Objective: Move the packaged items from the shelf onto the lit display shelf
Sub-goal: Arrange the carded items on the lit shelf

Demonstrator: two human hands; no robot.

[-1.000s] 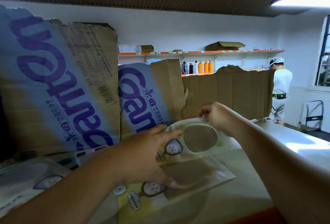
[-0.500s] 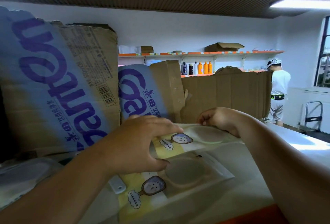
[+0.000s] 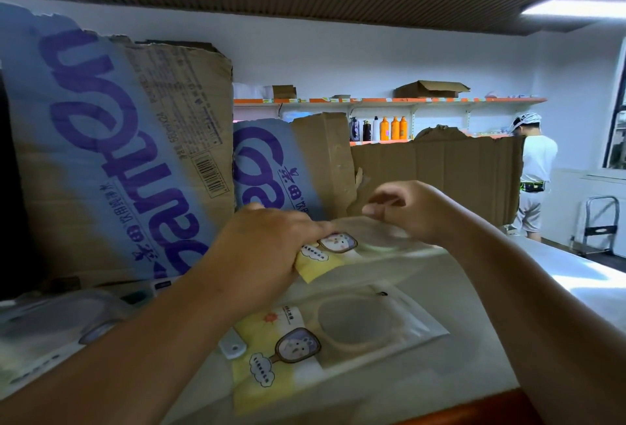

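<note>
1. The upper packet (image 3: 342, 248), clear plastic with a yellow printed end, is held raised just above the shelf (image 3: 474, 296), in front of the cardboard boxes.
2. The left hand (image 3: 267, 248) is closed over the yellow end; its fingers are curled across the top and the packet is gripped beneath them.
3. The right hand (image 3: 410, 211) is placed at the clear far end of the same packet with its fingers bent inward; whether that end is pinched or only touched cannot be told.
4. A lower packet (image 3: 338, 340) of the same kind is laid flat on the shelf below the raised one; its yellow end is turned to the left and a ring shape is seen through its clear end.
5. A third packet (image 3: 50, 333), blurred, is seen lying at the left, partly covered by the left forearm.
6. A large box (image 3: 111, 160) printed in blue is stood at the back left of the shelf; a smaller box (image 3: 288, 167) with the same print is set just beside it; a torn cardboard sheet (image 3: 437, 180) is stood to the right, behind the right hand.
7. Across the room a wall shelf (image 3: 389, 100) with an orange edge is seen; orange bottles (image 3: 393, 128) are lined up on the level below it; a person (image 3: 537, 167) in white is seen at the right, back turned, near a folding cart (image 3: 599, 231).
</note>
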